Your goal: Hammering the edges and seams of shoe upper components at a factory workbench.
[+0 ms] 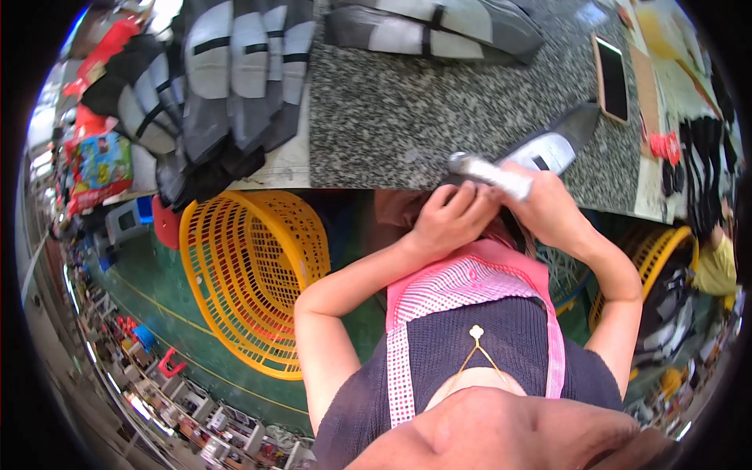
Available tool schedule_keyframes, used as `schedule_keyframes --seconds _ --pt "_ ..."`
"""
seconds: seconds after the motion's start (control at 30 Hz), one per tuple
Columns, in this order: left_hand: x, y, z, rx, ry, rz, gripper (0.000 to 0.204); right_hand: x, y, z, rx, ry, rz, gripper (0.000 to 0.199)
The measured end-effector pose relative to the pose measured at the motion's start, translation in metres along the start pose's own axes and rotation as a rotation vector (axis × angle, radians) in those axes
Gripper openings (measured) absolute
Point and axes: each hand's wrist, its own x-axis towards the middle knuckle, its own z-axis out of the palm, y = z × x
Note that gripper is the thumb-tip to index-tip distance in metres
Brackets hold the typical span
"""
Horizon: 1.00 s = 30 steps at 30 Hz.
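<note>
At the near edge of the speckled stone worktop [376, 117], my two hands are close together. My right hand [552, 207] is closed around a silver hammer-like tool [489, 172] with a rounded metal end and a pale shaft. Beside it, the curled fingers of my left hand [458, 215] press on dark material at the edge; their tips are partly hidden. A dark grey shoe-shaped piece [580, 129] with a white patch and a black mark lies beyond my right hand, its near end hidden by the hands and tool.
Piles of similar grey pieces [211, 70] lie at the left, with more pieces [423, 31] at the far edge. A phone [611, 78] and a red spool-like item [664, 147] are on the right. Yellow baskets [313, 235] [681, 243] stand below on both sides.
</note>
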Motion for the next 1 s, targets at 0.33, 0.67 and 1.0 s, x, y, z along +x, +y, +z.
schedule_keyframes --seconds 0.33,0.67,1.0 --pt "0.029 -0.170 -0.131 0.252 0.559 -0.623 0.036 -0.047 0.049 -0.077 0.677 0.826 0.230 0.041" --pt "0.019 -0.249 -0.123 0.937 0.012 -0.782 0.033 0.020 0.099 -0.086 0.317 0.709 0.176 0.051" --pt "0.207 -0.153 0.021 0.177 0.128 -0.050 0.031 0.126 0.092 -0.092 0.185 0.612 0.015 0.054"
